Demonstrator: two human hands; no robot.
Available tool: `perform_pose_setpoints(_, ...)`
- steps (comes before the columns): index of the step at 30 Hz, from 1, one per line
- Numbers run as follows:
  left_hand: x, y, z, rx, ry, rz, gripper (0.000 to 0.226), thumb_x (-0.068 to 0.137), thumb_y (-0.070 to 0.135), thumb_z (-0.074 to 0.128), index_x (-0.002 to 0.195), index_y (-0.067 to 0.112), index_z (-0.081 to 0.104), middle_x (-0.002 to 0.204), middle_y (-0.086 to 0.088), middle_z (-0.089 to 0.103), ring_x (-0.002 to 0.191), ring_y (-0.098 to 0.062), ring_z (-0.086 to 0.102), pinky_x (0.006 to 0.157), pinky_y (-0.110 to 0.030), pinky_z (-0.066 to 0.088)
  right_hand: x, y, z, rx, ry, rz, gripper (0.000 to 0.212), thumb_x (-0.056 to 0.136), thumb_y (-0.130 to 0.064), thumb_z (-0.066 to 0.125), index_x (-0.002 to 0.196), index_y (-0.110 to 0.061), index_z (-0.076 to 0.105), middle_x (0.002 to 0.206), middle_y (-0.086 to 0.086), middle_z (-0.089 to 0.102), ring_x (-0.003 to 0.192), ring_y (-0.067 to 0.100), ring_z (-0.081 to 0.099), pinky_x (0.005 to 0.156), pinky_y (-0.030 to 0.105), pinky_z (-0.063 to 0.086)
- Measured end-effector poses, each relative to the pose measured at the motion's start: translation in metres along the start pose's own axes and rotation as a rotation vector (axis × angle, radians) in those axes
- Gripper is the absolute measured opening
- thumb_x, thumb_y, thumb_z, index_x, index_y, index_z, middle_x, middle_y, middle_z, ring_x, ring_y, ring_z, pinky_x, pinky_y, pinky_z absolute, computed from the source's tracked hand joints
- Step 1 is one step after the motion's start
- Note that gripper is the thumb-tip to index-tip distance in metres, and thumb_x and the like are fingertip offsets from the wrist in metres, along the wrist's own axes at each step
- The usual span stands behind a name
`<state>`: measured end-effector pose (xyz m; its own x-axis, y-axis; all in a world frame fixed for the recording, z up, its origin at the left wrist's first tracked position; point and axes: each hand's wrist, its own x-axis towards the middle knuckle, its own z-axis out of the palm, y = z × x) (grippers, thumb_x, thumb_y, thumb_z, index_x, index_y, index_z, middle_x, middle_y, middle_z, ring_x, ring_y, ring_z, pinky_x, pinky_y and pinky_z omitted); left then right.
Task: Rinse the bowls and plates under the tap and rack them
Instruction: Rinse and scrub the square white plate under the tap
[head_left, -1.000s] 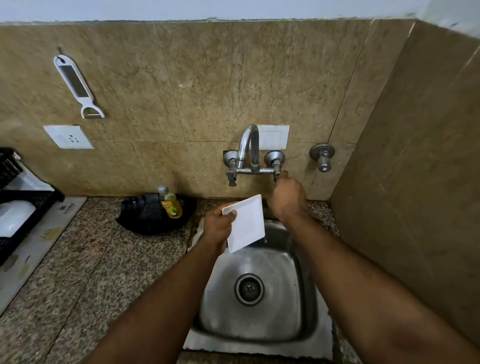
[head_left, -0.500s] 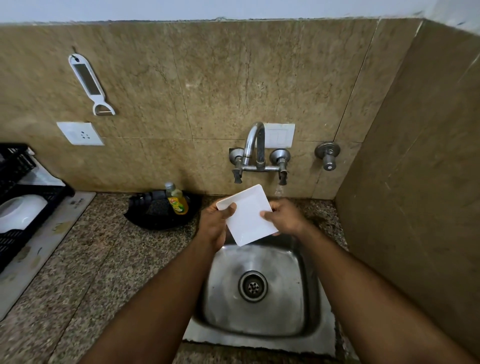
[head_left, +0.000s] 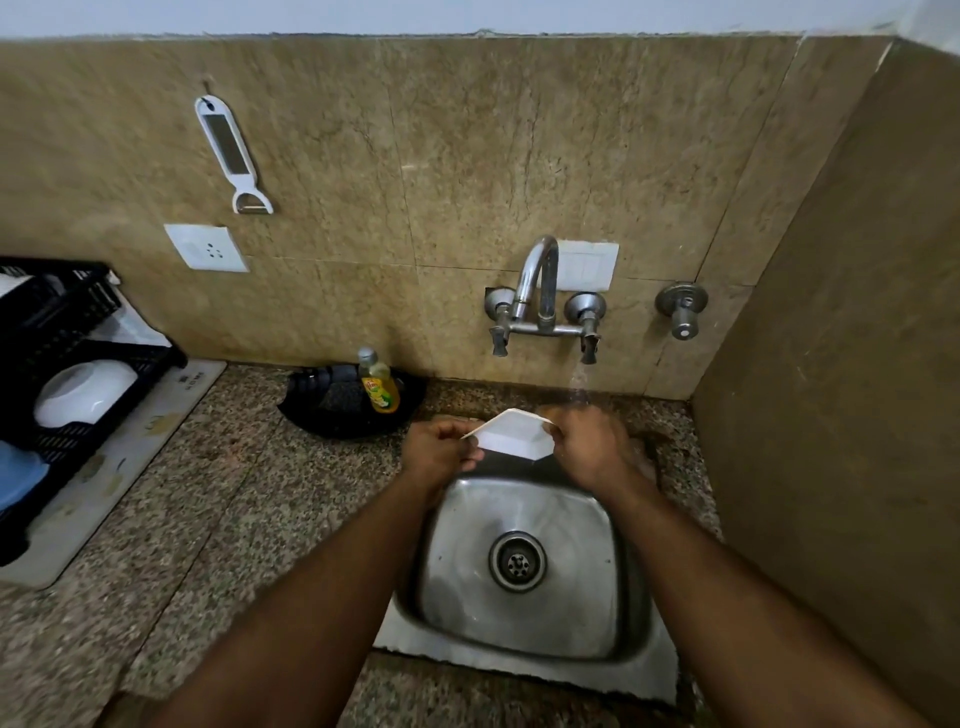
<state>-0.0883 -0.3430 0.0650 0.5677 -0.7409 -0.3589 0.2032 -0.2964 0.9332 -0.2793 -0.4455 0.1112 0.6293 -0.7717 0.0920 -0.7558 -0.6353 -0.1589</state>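
both hands grip a white square plate (head_left: 511, 435) over the back of the steel sink (head_left: 524, 566), the left hand (head_left: 441, 451) pinching its left edge and the right hand (head_left: 587, 444) curled on its right edge. water falls from the tap (head_left: 543, 301) onto the right hand. a black rack (head_left: 62, 364) with a white bowl (head_left: 83, 392) stands at far left on the granite surface (head_left: 234, 493), near a soap bottle (head_left: 378, 382).
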Motion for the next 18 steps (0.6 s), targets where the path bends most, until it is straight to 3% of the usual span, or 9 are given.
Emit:
perform_pose_setpoints(4,-0.005,-0.008,-0.012,0.016,0.023,0.018,0.016,0.086,-0.01,0.072,0.09,0.006,0.074,0.082,-0.023,0.073,0.072,-0.032,0.071,0.07,-0.035,0.061,0.002,-0.008,0.002,0.004,0.003,-0.023,0.021,0.102,-0.03,0.052,0.104,-0.022,0.072,0.099,0.005,0.074,0.09,0.026,0.068,0.075,0.034,0.052)
perform_pose_setpoints(7,-0.008,-0.015,-0.027,0.015,0.042,0.029,0.015,0.085,-0.008,0.075,0.092,0.006,0.074,0.089,-0.027,0.075,0.078,-0.033,0.071,0.063,-0.027,0.059,0.003,-0.021,0.003,0.001,0.025,-0.058,0.019,0.1,-0.028,0.054,0.105,-0.025,0.072,0.101,0.003,0.074,0.091,0.025,0.068,0.076,0.034,0.053)
perform_pose_setpoints(10,-0.003,-0.02,-0.042,0.017,0.039,0.032,0.014,0.088,-0.006,0.073,0.1,0.002,0.074,0.085,-0.02,0.076,0.07,-0.025,0.073,0.059,-0.022,0.059,0.01,-0.033,0.007,0.014,-0.007,-0.071,0.02,0.101,-0.028,0.054,0.109,-0.025,0.072,0.104,0.003,0.074,0.093,0.024,0.068,0.079,0.034,0.053)
perform_pose_setpoints(13,0.006,-0.026,-0.06,0.092,0.029,0.008,0.015,0.092,-0.004,0.07,0.106,0.0,0.073,0.075,-0.01,0.074,0.058,-0.012,0.071,0.059,-0.022,0.057,0.018,-0.048,0.018,0.037,-0.088,-0.043,0.023,0.102,-0.033,0.053,0.111,-0.023,0.071,0.106,0.006,0.073,0.096,0.026,0.067,0.082,0.036,0.054)
perform_pose_setpoints(18,0.022,-0.042,-0.112,0.161,0.015,-0.06,0.019,0.091,-0.001,0.072,0.11,-0.003,0.073,0.085,-0.016,0.076,0.059,-0.016,0.072,0.067,-0.034,0.059,0.034,-0.087,0.045,0.111,-0.143,-0.048,0.022,0.099,-0.033,0.056,0.107,-0.021,0.072,0.102,0.008,0.074,0.092,0.027,0.067,0.076,0.034,0.052)
